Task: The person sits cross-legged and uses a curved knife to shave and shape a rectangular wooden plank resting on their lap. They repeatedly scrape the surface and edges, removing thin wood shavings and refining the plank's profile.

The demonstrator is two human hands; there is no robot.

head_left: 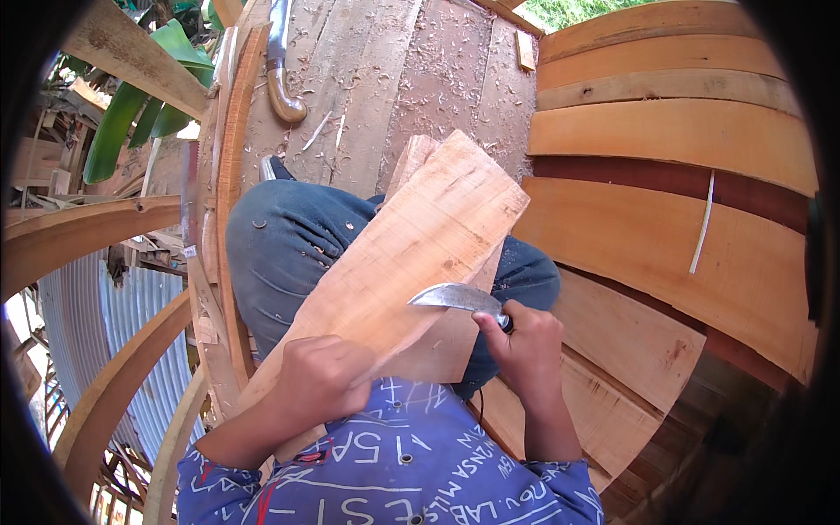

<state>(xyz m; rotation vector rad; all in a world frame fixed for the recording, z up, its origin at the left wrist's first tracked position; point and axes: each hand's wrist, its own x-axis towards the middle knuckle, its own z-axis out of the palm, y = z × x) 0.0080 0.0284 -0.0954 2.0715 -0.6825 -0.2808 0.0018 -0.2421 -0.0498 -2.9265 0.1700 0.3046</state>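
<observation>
A thick, pale-orange wooden board (411, 241) lies slantwise across my lap, its far end toward the upper right. My left hand (324, 381) is closed around the board near its lower end, the fingertips mostly hidden. In my right hand (529, 346) is a knife (455, 297) with a broad, curved metal blade and a dark handle. The blade points left and lies over the board's right edge; whether it touches the wood I cannot tell. Behind the board, another piece of wood (411, 162) shows in part between my legs.
Wood shavings litter the plank floor (367, 79). A long tool with a curved wooden handle (284, 96) lies at the far left. Stacked planks (656, 219) line the right side, with a thin white strip (703, 223) on one. A saw (190, 192) leans against the left-hand timber frame (236, 157).
</observation>
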